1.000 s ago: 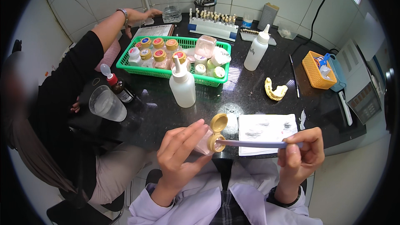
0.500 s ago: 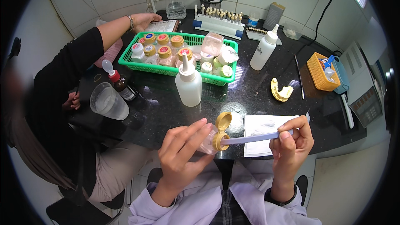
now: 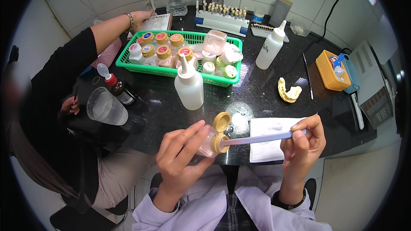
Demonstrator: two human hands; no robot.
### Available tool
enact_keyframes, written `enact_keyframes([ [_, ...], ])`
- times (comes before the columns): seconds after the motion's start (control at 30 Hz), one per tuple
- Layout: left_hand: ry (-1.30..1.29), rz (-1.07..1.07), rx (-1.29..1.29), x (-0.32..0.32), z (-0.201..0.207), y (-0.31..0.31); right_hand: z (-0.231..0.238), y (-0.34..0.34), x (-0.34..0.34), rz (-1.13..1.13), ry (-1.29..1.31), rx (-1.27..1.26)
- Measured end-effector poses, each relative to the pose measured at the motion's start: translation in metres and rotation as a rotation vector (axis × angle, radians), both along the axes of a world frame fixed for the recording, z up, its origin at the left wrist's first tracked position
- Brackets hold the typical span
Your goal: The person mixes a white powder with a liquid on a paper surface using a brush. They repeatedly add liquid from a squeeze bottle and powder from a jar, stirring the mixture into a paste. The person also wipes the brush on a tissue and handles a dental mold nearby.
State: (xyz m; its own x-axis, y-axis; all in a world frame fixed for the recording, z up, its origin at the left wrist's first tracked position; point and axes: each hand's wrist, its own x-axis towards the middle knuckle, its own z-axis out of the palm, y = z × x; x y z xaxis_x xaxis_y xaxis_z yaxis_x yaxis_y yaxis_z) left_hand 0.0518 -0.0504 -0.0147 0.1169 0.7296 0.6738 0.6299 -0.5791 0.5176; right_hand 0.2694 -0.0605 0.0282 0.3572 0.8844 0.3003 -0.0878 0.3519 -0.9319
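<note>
My left hand (image 3: 177, 152) is closed round a small clear jar (image 3: 206, 146) of pinkish contents, tilted with its mouth toward the right. Its gold flip-top lid (image 3: 221, 122) stands open. Between the thumb and fingers of my right hand (image 3: 305, 141) is a flat lavender spatula (image 3: 265, 138). The spatula's far end looks pinkish and lies at the jar's mouth; how far it reaches inside is hidden. A white paper sheet (image 3: 264, 149) with grey smudges lies under the spatula, near the table edge.
Beyond my hands stand a white nozzle bottle (image 3: 189, 92) and a green basket (image 3: 147, 71) of jars. A second nozzle bottle (image 3: 270, 49), a yellowish dental cast (image 3: 289, 92) and a thin brush (image 3: 308, 77) are rightward. At left, a co-worker sits near a plastic cup (image 3: 107, 107) and brown bottle (image 3: 122, 90).
The jar and my left hand have shifted slightly left, and my right hand slightly right. More of the spatula's pinkish end shows outside the jar's mouth. The co-worker's far hand has drawn back a little.
</note>
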Motion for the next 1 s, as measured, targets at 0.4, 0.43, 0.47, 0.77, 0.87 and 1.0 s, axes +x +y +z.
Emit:
enact_keyframes([
  [0.4,0.006,0.003,-0.007,-0.001,0.003,-0.002,-0.008,0.005,-0.005,0.135,0.025,-0.015],
  [0.43,0.007,0.002,-0.012,-0.001,0.002,-0.001,-0.008,0.006,-0.004,0.121,0.018,-0.009],
  [0.47,0.009,0.003,-0.017,-0.001,0.002,-0.001,-0.009,0.006,-0.004,0.109,0.012,-0.003],
  [0.77,-0.013,-0.001,-0.011,-0.004,0.002,0.003,-0.014,0.013,0.004,0.076,0.075,-0.012],
  [0.87,-0.005,0.0,0.01,-0.008,0.001,0.006,-0.012,0.014,0.009,0.036,0.096,-0.001],
  [1.0,-0.021,0.07,0.028,-0.013,-0.002,0.01,-0.016,0.016,0.021,-0.023,0.094,-0.006],
])
